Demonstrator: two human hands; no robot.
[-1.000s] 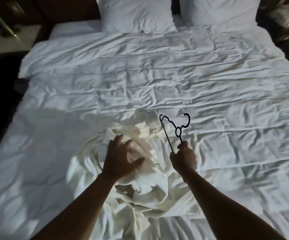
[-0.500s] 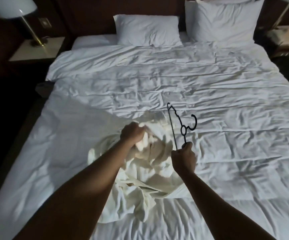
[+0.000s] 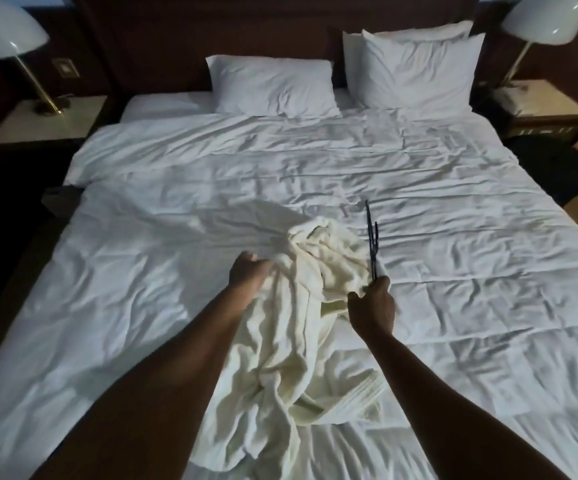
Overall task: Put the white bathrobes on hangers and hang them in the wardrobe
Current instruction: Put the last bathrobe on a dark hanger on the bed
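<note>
A cream-white bathrobe [image 3: 291, 344] lies crumpled on the bed [image 3: 453, 271], partly lifted off the duvet at its upper end. My left hand [image 3: 250, 270] is closed on a bunch of its cloth at the left side. My right hand [image 3: 372, 304] grips the lower end of a thin black hanger [image 3: 371, 242], which stands nearly upright and edge-on just right of the robe's raised fold. The hanger's hook is hard to make out from this angle. No wardrobe is in view.
Two white pillows [image 3: 273, 85] lean on the dark headboard. Bedside tables with white-shaded brass lamps [image 3: 6, 39] stand at both sides. A dark heap [image 3: 550, 174] lies on the floor right of the bed.
My left hand closed on the robe and pulled its upper part up and to the left. The hanger turned edge-on in my right hand. My view tilted up toward the headboard.
</note>
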